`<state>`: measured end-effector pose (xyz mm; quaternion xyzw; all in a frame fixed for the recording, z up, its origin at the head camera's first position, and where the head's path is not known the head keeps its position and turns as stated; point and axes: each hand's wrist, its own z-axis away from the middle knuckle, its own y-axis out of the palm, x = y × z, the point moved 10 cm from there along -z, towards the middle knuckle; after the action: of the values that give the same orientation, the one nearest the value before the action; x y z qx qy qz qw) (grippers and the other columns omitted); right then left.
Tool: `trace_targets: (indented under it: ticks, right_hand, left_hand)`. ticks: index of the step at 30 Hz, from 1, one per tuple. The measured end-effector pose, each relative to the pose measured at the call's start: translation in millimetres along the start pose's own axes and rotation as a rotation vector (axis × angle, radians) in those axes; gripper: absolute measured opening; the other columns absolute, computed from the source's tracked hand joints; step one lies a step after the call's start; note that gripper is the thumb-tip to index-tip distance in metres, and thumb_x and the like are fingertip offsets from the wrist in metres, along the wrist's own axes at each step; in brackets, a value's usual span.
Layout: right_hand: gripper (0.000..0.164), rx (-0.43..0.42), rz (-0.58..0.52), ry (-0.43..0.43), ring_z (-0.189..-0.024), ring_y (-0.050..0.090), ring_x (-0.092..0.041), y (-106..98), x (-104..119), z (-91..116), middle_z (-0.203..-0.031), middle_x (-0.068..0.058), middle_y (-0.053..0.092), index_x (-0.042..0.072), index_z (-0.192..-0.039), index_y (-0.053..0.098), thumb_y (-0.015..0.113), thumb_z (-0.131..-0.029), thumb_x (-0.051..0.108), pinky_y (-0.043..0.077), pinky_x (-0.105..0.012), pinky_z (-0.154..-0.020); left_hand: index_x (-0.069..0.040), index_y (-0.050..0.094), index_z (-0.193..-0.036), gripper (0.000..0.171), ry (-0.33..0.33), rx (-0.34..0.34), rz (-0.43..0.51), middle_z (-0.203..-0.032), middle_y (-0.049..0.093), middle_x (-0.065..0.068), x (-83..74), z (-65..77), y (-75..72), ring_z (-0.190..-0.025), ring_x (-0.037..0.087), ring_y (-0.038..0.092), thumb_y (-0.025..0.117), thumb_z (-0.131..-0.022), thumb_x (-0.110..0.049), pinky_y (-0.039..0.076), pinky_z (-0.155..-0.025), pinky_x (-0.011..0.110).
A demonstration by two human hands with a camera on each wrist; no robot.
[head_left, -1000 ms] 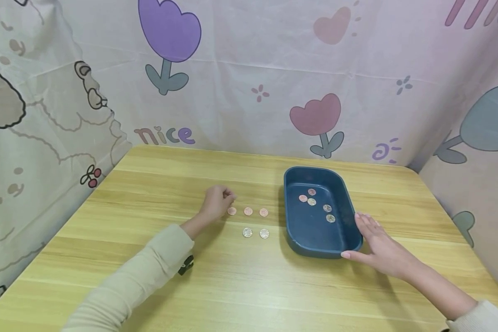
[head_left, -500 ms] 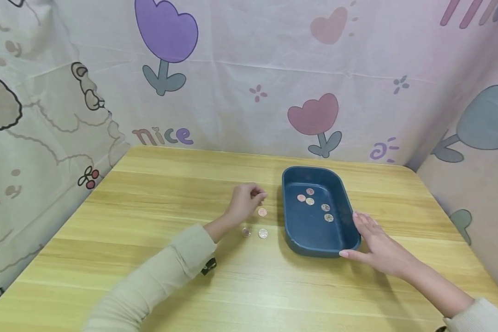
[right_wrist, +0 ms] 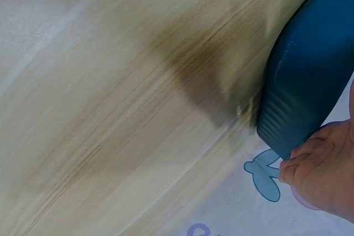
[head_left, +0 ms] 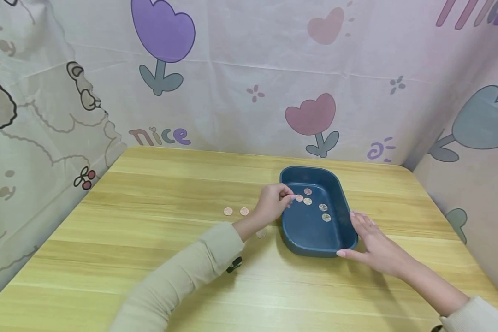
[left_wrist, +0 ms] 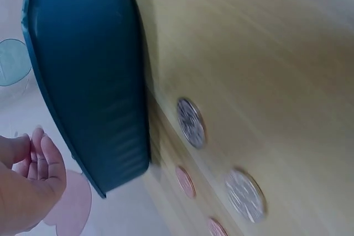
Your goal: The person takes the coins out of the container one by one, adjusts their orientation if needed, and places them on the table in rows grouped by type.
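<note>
A dark blue plastic tray (head_left: pixel 311 235) stands right of the table's middle. Several coins lie loose inside, with a copper coin (head_left: pixel 299 198) at the left. My left hand (head_left: pixel 271 201) is over the tray's left rim, fingers loosely bent, tips close to that coin. In the left wrist view the left hand (left_wrist: pixel 30 186) shows no coin between thumb and fingers. My right hand (head_left: pixel 377 249) rests against the tray's right front corner, fingers extended on the outer wall, thumb at the rim. Two copper coins (head_left: pixel 228 211) lie left of my wrist. A silver coin (head_left: pixel 261 234) is partly hidden beside my forearm.
Beneath everything is a light wooden table (head_left: pixel 182 180), backed by a printed cloth (head_left: pixel 232 83). The left wrist view shows two silver coins (left_wrist: pixel 191 122) and two copper coins (left_wrist: pixel 185 181) on the table beside the tray.
My left hand has moved right from the leftmost copper coin, across the row, to the tray's left rim. The right hand and tray keep their place; the view has shifted slightly.
</note>
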<state>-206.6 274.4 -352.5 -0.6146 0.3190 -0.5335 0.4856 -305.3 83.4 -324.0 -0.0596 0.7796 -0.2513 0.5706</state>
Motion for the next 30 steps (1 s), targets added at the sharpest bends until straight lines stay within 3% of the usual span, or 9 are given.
trace_targets:
  ticks: [3, 9, 15, 23, 26, 30]
  right_hand:
    - [0.104, 0.004, -0.004, 0.002, -0.137, 0.012, -0.049, 1, -1, -1, -0.149, -0.031, 0.015, -0.009, -0.143, 0.018, 0.065, -0.077, 0.056, 0.02, -0.066, -0.103]
    - [0.104, -0.004, 0.001, -0.002, -0.136, 0.014, -0.05, 0, -1, -1, -0.148, -0.032, 0.017, -0.01, -0.142, 0.019, 0.065, -0.077, 0.056, 0.02, -0.066, -0.103]
    - [0.103, -0.006, -0.004, -0.005, -0.136, 0.015, -0.05, 0, 0, -1, -0.148, -0.033, 0.018, -0.01, -0.143, 0.019, 0.065, -0.078, 0.056, 0.021, -0.067, -0.103]
    - [0.103, 0.005, -0.019, -0.009, -0.136, 0.015, -0.05, 3, -1, -3, -0.148, -0.033, 0.018, -0.01, -0.142, 0.019, 0.065, -0.078, 0.055, 0.02, -0.066, -0.103]
    - [0.102, 0.002, -0.022, -0.012, -0.136, 0.015, -0.05, 2, -1, -2, -0.148, -0.032, 0.018, -0.01, -0.143, 0.019, 0.065, -0.078, 0.054, 0.021, -0.066, -0.103]
    - [0.101, -0.006, -0.019, -0.022, -0.135, 0.016, -0.05, 2, -1, -1, -0.148, -0.032, 0.019, -0.01, -0.142, 0.019, 0.066, -0.078, 0.052, 0.021, -0.066, -0.103]
  left_hand:
    - [0.004, 0.065, -0.084, 0.011, -0.008, 0.015, 0.02, -0.078, 0.068, 0.019, -2.7, -3.1, 9.5, -0.069, 0.028, 0.066, 0.062, -0.087, -0.006, 0.044, -0.05, 0.013]
    - [0.002, 0.065, -0.083, 0.011, -0.016, 0.015, 0.005, -0.077, 0.068, 0.014, -6.7, -8.1, 26.2, -0.064, 0.018, 0.065, 0.062, -0.087, -0.008, 0.045, -0.051, 0.012]
    - [0.002, 0.065, -0.082, 0.011, -0.023, 0.007, 0.026, -0.079, 0.07, 0.013, -8.6, -13.8, 42.8, -0.063, 0.019, 0.066, 0.064, -0.086, -0.008, 0.046, -0.051, 0.012]
    - [-0.002, 0.067, -0.083, 0.011, -0.038, 0.032, -0.042, -0.074, 0.069, 0.012, -9.9, -21.1, 68.6, -0.057, 0.011, 0.059, 0.063, -0.087, -0.011, 0.043, -0.049, 0.014]
    - [-0.005, 0.068, -0.082, 0.01, -0.029, 0.021, -0.104, -0.072, 0.069, 0.006, -13.1, -24.6, 75.3, -0.055, 0.004, 0.052, 0.065, -0.086, -0.013, 0.048, -0.073, 0.021]
    - [-0.005, 0.068, -0.084, 0.01, -0.025, 0.064, -0.16, -0.07, 0.067, 0.004, -14.3, -27.7, 88.5, -0.054, 0.001, 0.047, 0.064, -0.087, -0.014, 0.045, -0.073, 0.017]
